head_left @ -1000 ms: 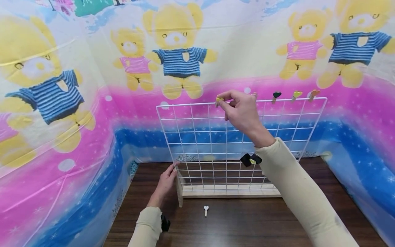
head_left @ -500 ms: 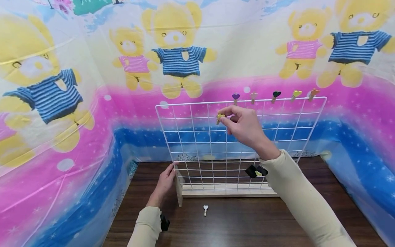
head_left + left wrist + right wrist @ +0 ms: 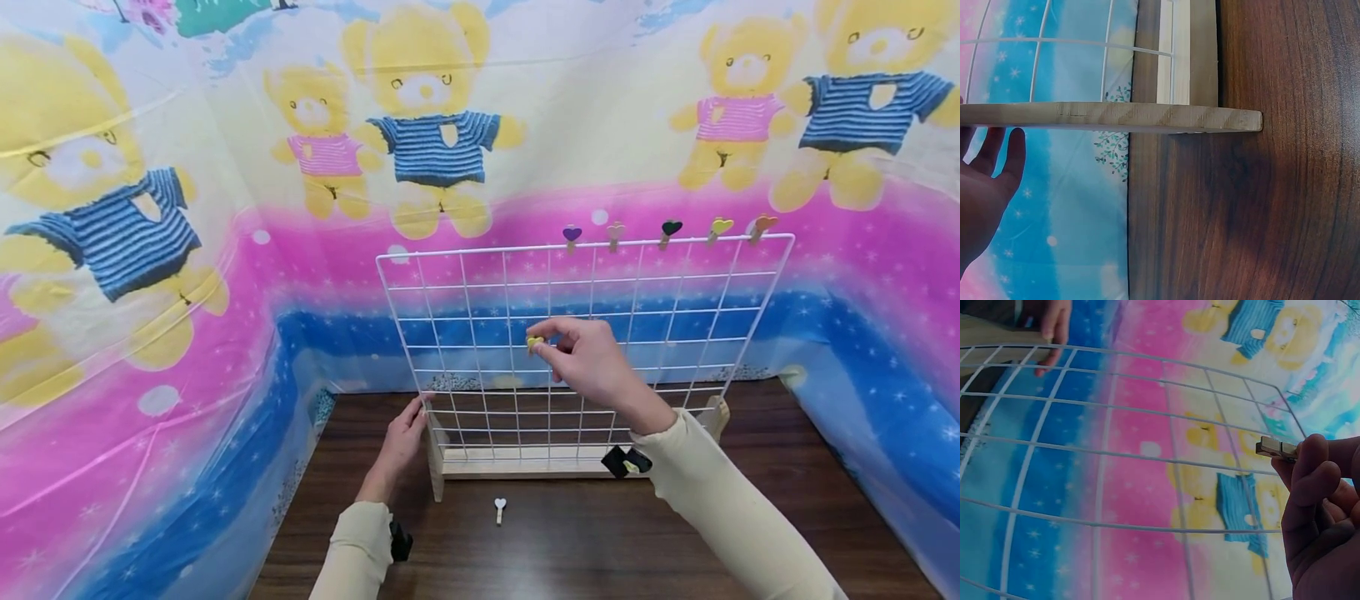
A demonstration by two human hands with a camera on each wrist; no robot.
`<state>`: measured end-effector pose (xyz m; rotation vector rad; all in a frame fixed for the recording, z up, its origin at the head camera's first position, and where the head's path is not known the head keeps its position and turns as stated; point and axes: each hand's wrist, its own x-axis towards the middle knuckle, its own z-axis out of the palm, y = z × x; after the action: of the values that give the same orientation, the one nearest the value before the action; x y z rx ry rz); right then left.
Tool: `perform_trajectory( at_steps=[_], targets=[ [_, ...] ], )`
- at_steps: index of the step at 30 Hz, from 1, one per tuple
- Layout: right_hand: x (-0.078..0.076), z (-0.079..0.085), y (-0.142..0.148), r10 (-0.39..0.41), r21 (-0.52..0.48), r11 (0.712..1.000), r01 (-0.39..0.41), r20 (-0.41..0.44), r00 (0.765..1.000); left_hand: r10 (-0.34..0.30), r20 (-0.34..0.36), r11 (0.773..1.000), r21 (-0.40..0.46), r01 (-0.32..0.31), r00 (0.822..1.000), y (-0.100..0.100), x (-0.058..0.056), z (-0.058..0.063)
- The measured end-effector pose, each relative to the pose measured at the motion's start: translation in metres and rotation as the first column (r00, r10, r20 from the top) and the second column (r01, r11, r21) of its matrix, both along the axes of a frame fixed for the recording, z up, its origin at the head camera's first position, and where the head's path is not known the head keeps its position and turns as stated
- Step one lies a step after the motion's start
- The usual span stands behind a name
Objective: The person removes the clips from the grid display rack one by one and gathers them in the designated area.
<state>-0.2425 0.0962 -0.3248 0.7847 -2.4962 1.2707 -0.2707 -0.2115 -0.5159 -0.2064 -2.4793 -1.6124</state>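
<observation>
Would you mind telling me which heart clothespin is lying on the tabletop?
The white clothespin, in front of the wire grid: five others are clipped along its top edge, and the right hand pinches a yellow one.

No text, label, brand, number or sign can be read: none on the grid (image 3: 512, 345), the clips (image 3: 671, 229) along its top, the desk (image 3: 570, 546) beneath it or the cloth (image 3: 600, 125) behind it.

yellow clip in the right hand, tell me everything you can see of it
The clip has a yellow heart, a pale wood-like body and what looks like a wire spring. The right hand pinches it in front of the grid, below its top wire. Its free end juts out, gripping nothing.
</observation>
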Motion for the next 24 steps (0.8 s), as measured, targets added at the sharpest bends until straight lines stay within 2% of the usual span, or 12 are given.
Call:
perform_trajectory(
  at_steps=[6, 14, 17, 24],
  targets=[
    [0.000, -0.031, -0.001, 0.016, 0.008, 1.000, -0.016, 0.045, 0.999, 0.003, -0.014, 1.000, -0.005, -0.003, 1.000, 0.001, 0.000, 0.000],
    [-0.004, -0.084, -0.001, 0.020, 0.011, 1.000, -0.023, 0.188, 0.982, 0.017, -0.025, 1.000, -0.015, -0.017, 1.000, 0.001, 0.000, -0.001],
    [-0.006, -0.102, 0.000, 0.031, 0.012, 0.999, -0.034, 0.211, 0.977, 0.017, -0.031, 1.000, -0.015, -0.018, 0.999, 0.002, 0.000, -0.001],
    [-0.009, -0.133, 0.001, 0.067, 0.015, 0.997, -0.074, 0.268, 0.961, 0.008, -0.015, 1.000, 0.003, -0.008, 1.000, 0.002, 0.001, 0.000]
  ],
)
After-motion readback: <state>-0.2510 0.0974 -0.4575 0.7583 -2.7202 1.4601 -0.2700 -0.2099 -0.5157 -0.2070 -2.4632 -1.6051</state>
